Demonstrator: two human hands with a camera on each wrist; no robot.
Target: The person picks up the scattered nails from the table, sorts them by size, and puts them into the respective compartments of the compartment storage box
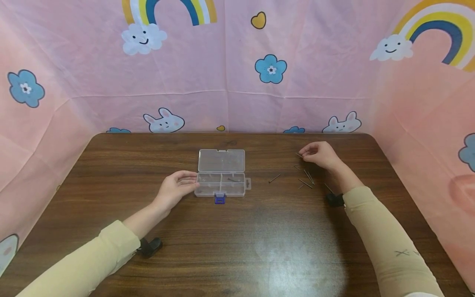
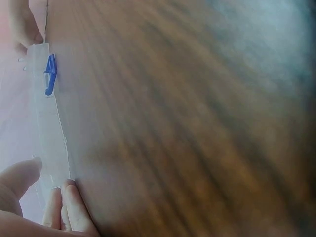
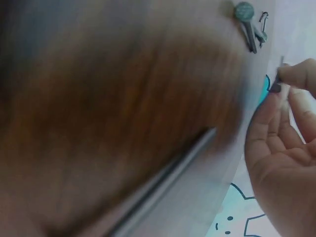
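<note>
A clear plastic compartment box [image 1: 208,194] stands on the table with its lid [image 1: 222,161] swung back and its blue latch [image 1: 219,199] hanging at the front. My left hand [image 1: 174,187] holds the box's left end between thumb and fingers. Inside, a nail [image 1: 233,180] lies in the back right compartment; small faint bits at the left are too tiny to identify. Off to the right, my right hand [image 1: 320,156] pinches a nail [image 3: 276,88] between thumb and index finger, just above the table. Several loose nails [image 1: 306,183] lie scattered below that hand.
One nail [image 1: 274,178] lies apart, between the box and the scattered ones. Another nail [image 3: 168,180] appears large near the right wrist camera. The brown wooden table [image 1: 208,247] ends at a pink patterned cloth [image 1: 230,111] behind. A hanging tab [image 1: 248,183] juts from the box's right end.
</note>
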